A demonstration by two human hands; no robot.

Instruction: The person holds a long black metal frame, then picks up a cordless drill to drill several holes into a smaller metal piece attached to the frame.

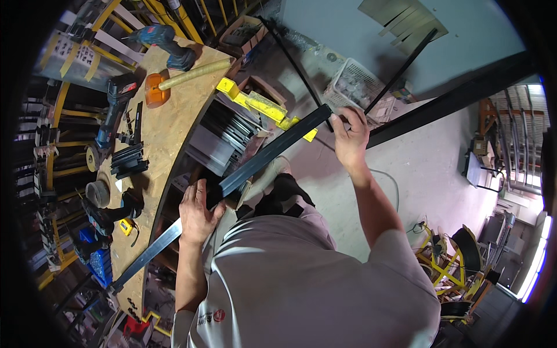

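A long dark metal profile bar [270,155] slants across in front of my body. Its lower left end lies over the edge of the wooden workbench [152,174]. My left hand [198,214] is closed around the middle of the bar, thumb on the near side. At the bar's upper right end, my right hand [350,138] pinches the tip with curled fingers. On the bench, nearest my left hand, are a yellow tape measure [126,226] and a stack of short black profile pieces [129,160].
An orange-headed mallet [155,91], a blue cordless drill [165,45] and other power tools line the bench. Under it are shelved profiles [232,129]. Beyond the bar stand a yellow bracket [264,105], a white plastic crate [354,81] and a thick black beam [452,98].
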